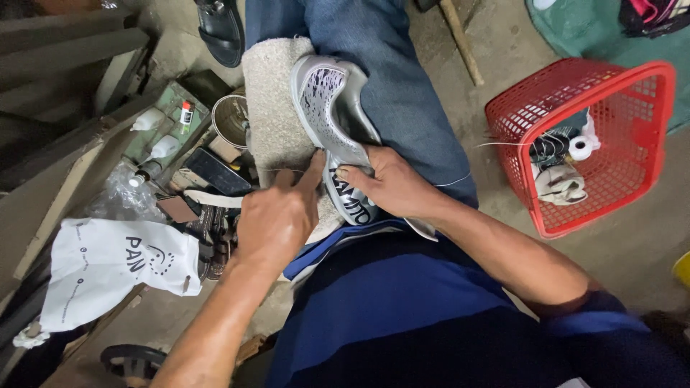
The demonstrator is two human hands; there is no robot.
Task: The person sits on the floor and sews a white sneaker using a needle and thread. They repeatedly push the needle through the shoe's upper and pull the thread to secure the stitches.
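A silver-grey sports shoe [330, 108] with a dark speckled side lies on a beige cloth [269, 100] across my lap. My right hand [388, 183] grips the shoe near its heel end, fingers curled over the edge. From the left, my left hand [277, 215] presses against the shoe, its thumb pointing up along the upper. A thin pale thread [460, 179] runs from my right hand across my jeans.
A red plastic basket [650, 79] with thread spools and rags stands on the floor at right. At left lie a white plastic bag [108, 266], small glue bottles [154, 147], a round tin [230, 118] and tools. A black sandal [219, 32] lies at the top, a wooden stick [460, 39] beside it.
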